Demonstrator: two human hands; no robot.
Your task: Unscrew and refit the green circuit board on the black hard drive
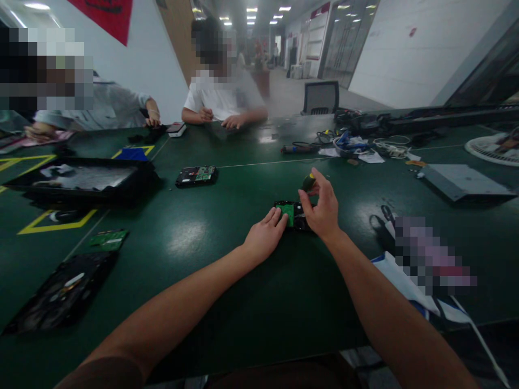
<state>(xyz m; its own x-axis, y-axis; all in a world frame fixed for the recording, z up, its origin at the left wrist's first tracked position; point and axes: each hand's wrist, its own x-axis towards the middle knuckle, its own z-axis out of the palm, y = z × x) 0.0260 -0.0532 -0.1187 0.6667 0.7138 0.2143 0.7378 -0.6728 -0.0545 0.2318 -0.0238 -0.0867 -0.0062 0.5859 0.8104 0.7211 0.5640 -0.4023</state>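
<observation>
Steadying black drive (300, 219) on worktop (259, 308).
Left fingers (276, 217) outstretched on it (green board (288, 208) up); right fingers (320, 183) gripping yellow-ended tool (308, 182).

The tabletop (243, 292) looks glossy; grey box (466, 181), matt metal; screwdriver handle (308, 182), plastic.

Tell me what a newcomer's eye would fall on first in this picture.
Most likely the small black device with a green board near the middle of the green table, where the person's left grip rests its fingers and the right grip pinches a dark, yellow-ended tool handle. After that, perhaps the bright red pennant at the upper left and the large black tray on the table's left side.
</observation>
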